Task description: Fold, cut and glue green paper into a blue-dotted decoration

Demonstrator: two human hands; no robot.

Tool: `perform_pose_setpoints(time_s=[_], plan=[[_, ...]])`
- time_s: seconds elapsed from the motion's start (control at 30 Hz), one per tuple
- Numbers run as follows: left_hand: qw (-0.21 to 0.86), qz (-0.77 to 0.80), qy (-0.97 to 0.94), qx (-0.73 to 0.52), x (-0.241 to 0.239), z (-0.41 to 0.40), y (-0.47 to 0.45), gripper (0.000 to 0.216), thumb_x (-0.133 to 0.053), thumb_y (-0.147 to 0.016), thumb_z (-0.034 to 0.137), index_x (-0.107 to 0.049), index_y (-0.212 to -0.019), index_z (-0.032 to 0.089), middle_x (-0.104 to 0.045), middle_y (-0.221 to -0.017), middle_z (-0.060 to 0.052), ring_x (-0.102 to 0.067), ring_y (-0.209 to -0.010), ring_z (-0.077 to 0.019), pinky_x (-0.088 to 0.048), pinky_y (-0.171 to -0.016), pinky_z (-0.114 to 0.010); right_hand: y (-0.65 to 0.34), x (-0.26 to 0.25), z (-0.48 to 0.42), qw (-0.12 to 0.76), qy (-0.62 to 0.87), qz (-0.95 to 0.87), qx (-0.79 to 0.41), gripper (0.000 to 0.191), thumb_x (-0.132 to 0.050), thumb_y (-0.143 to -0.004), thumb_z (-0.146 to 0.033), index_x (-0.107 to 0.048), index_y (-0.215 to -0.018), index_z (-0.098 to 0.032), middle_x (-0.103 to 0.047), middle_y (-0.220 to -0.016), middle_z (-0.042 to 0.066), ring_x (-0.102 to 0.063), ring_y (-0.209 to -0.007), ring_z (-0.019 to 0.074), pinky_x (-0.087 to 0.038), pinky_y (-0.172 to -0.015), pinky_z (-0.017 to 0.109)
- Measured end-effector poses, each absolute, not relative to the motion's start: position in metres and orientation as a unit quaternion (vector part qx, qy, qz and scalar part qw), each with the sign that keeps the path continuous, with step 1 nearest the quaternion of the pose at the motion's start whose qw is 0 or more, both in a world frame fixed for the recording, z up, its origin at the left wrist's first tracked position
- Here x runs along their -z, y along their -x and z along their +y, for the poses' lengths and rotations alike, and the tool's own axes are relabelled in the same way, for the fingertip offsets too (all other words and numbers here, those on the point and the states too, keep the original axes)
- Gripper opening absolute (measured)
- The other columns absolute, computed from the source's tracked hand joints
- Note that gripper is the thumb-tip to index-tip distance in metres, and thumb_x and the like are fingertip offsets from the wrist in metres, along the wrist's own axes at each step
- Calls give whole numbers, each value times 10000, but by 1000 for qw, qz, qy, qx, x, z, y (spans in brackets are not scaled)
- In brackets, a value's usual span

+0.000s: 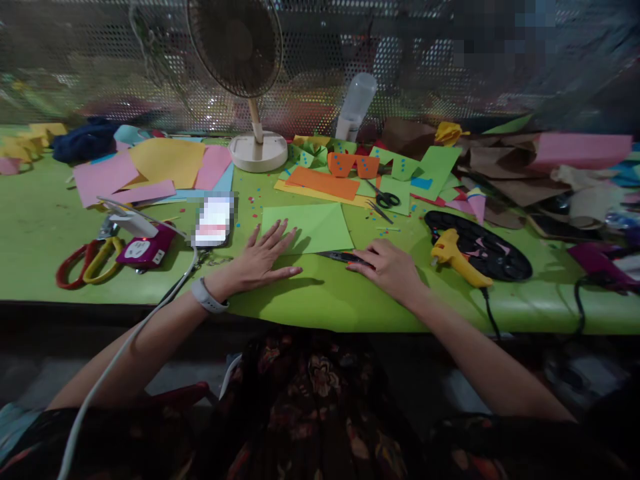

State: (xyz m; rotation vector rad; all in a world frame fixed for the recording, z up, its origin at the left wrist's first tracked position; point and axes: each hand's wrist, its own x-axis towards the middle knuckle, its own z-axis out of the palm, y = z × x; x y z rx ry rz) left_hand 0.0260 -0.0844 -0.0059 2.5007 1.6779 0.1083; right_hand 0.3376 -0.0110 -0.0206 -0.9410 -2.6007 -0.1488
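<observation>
My left hand (pixel 273 247) lies flat with its fingers spread. Its fingertips press on the left part of a light green paper sheet (pixel 320 223), which has a crease running across it. In my right hand (pixel 387 267) is a slim black pointed tool (pixel 345 257) with a little orange on it. Its tip points left along the sheet's near edge. My fingers cover its rear end, so I cannot tell its exact kind. Black-handled scissors (pixel 387 199) and thin dark tweezers (pixel 380 212) lie just beyond the sheet, to the right.
A phone (pixel 214 220), purple power socket (pixel 145 250) and large red-and-yellow-handled scissors (pixel 90 263) lie left. A white cable (pixel 135 333) crosses my left forearm. A yellow glue gun (pixel 460 257) rests on a black palette (pixel 510 257) at right. Behind stand a fan (pixel 257 152) and orange paper glasses (pixel 353 165).
</observation>
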Motion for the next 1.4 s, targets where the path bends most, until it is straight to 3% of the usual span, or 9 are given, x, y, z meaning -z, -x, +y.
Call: perform_pose_setpoints(time_s=[0.3, 0.47, 0.8, 1.03, 1.17, 1.27, 1.4], plan=[[55, 551, -832, -2, 9, -94, -21, 900, -229, -905, 764, -131, -1582, 180, -111, -1650, -131, -79, -1526, -258, -68, -1222, -487, -312, 19, -11, 166, 342, -921, 81, 395, -545, -940, -525, -657, -933, -146, -653, -883, 102, -578, -848, 243, -401, -688, 318], [55, 551, -833, -14, 11, -93, -20, 862, -249, -915, 752, -107, -1584, 229, -133, -1652, -112, -104, -1523, -264, -86, -1218, -496, -318, 18, -14, 172, 312, -931, 80, 391, -498, -964, -519, -643, -875, -167, -643, -853, 84, -566, -826, 223, -385, -681, 304], [58, 556, -829, -1, 9, -94, -21, 899, -211, -907, 765, -139, -1580, 173, -111, -1650, -136, -88, -1524, -269, -69, -1220, -486, -307, 16, -18, 158, 312, -934, 71, 400, -491, -961, -525, -648, -890, -164, -649, -874, 92, -565, -833, 221, -386, -679, 301], [74, 552, -830, -25, 10, -94, -19, 859, -330, -916, 728, -125, -1585, 230, -117, -1649, -121, -96, -1521, -277, -62, -1222, -508, -311, 13, -20, 163, 298, -939, 48, 421, -455, -974, -542, -660, -883, -185, -638, -829, 75, -568, -826, 212, -381, -660, 295], [121, 547, -828, -35, 2, -78, -5, 672, -258, -1003, 591, -248, -1563, 221, -199, -1638, -107, -203, -1504, -255, -165, -1214, -466, -311, 13, -19, 159, 298, -940, 49, 408, -498, -952, -543, -653, -862, -177, -638, -833, 72, -573, -812, 208, -379, -647, 293], [70, 595, -796, -84, 4, -60, 11, 561, -313, -1022, 484, -442, -1478, 185, -277, -1616, -130, -291, -1474, -274, -240, -1194, -431, -312, 15, -19, 158, 301, -939, 48, 389, -517, -946, -532, -654, -873, -175, -641, -847, 70, -574, -805, 205, -379, -648, 293], [56, 580, -811, -48, 17, -48, 24, 548, -275, -1039, 399, -359, -1522, 154, -261, -1616, -143, -205, -1500, -276, -179, -1212, -451, -310, 16, -20, 165, 299, -938, 62, 390, -493, -962, -526, -652, -883, -180, -640, -842, 72, -569, -819, 214, -376, -655, 293]])
